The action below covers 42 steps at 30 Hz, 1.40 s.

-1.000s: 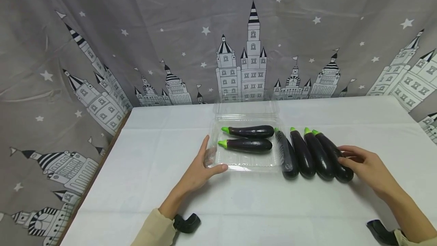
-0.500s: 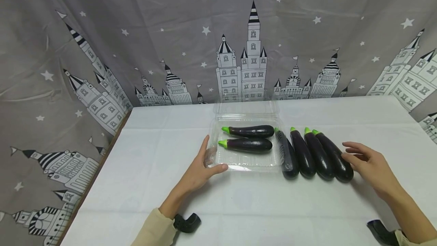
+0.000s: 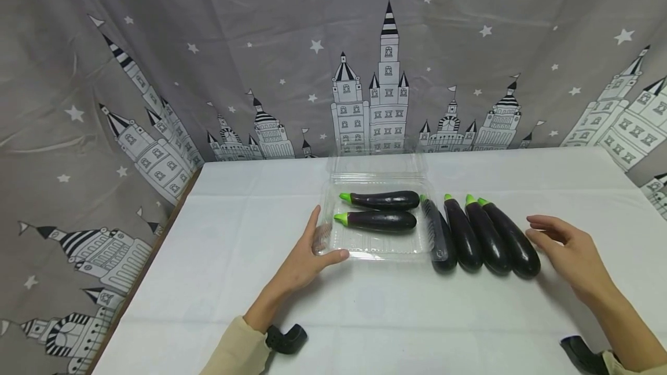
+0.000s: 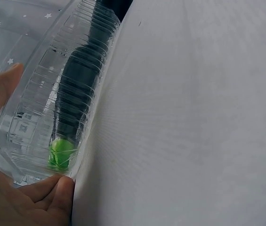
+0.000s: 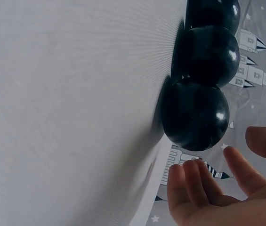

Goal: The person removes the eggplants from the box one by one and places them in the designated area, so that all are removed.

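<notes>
Two dark eggplants, a rear one [image 3: 385, 200] and a front one [image 3: 383, 221], lie sideways in a clear plastic clamshell container [image 3: 375, 250] whose lid stands raised at the back. My left hand [image 3: 302, 259] rests against its front left corner, thumb and index finger spread wide. In the left wrist view, the lower fingers [image 4: 57, 197] touch the container's base. Several eggplants stand side by side right of it; the leftmost [image 3: 442, 247] shows partly through the container's side. My right hand [image 3: 570, 256] is beside the outermost eggplant [image 3: 513, 242], a small gap between them, holding nothing.
A white cloth [image 3: 396, 317] covers the table. Behind and to the left hangs a grey curtain [image 3: 250, 28] printed with castles and stars. Black wrist devices, one on the left [image 3: 286, 339] and one on the right [image 3: 582, 355], sit low over the table.
My right hand has let go of the outermost eggplant and drawn slightly to the right. My left hand, the container and the eggplants have stayed in place.
</notes>
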Tool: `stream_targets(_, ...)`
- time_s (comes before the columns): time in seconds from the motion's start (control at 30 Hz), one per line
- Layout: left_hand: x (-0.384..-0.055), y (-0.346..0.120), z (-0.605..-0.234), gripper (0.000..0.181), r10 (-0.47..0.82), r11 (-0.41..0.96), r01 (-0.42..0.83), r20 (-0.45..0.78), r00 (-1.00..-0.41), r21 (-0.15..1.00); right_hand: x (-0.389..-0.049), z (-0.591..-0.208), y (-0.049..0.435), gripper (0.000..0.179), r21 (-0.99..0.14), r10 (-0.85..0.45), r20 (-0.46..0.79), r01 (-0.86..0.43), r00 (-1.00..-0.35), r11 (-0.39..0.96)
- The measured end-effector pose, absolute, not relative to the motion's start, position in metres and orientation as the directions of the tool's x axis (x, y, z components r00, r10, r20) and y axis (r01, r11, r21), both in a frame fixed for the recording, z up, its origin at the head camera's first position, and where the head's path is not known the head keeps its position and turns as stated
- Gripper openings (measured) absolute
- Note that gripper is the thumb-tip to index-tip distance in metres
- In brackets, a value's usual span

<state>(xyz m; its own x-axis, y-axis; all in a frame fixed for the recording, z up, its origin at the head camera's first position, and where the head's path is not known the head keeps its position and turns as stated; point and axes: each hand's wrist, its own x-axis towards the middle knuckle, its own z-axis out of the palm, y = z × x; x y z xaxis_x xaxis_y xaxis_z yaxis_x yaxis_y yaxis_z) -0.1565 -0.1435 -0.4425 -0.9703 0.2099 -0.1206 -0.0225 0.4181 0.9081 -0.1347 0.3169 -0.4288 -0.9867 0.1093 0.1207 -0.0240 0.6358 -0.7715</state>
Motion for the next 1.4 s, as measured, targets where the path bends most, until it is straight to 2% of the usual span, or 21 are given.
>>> stream_targets(0.27, -0.157, -0.144, -0.443, 0.113, 0.207, 0.420, -0.020, -0.117, -0.971, 0.907, -0.134, -0.422, 0.305, 0.039, -0.744, 0.095, 0.169, -0.064, -0.981, 0.665)
stream_targets(0.53, -0.157, -0.145, -0.444, 0.113, 0.208, 0.415, -0.023, -0.120, -0.971, 0.909, -0.132, -0.405, 0.287, 0.040, -0.767, 0.073, 0.173, -0.088, -0.982, 0.635)
stream_targets(0.7, -0.156, -0.144, -0.442, 0.115, 0.206, 0.405, -0.028, -0.121, -0.971, 0.914, -0.132, -0.395, 0.266, 0.036, -0.773, 0.050, 0.224, -0.146, -0.973, 0.617)
stream_targets(1.0, -0.156, -0.144, -0.442, 0.117, 0.202, 0.416, -0.032, -0.127, -0.971, 0.909, -0.138, -0.384, 0.221, 0.032, -0.779, -0.112, 0.305, -0.316, -0.946, 0.541)
stream_targets(1.4, -0.155, -0.144, -0.443, 0.115, 0.201, 0.433, -0.022, -0.121, -0.972, 0.901, -0.154, -0.384, 0.166, 0.029, -0.802, -0.266, 0.268, -0.368, -0.926, 0.471)
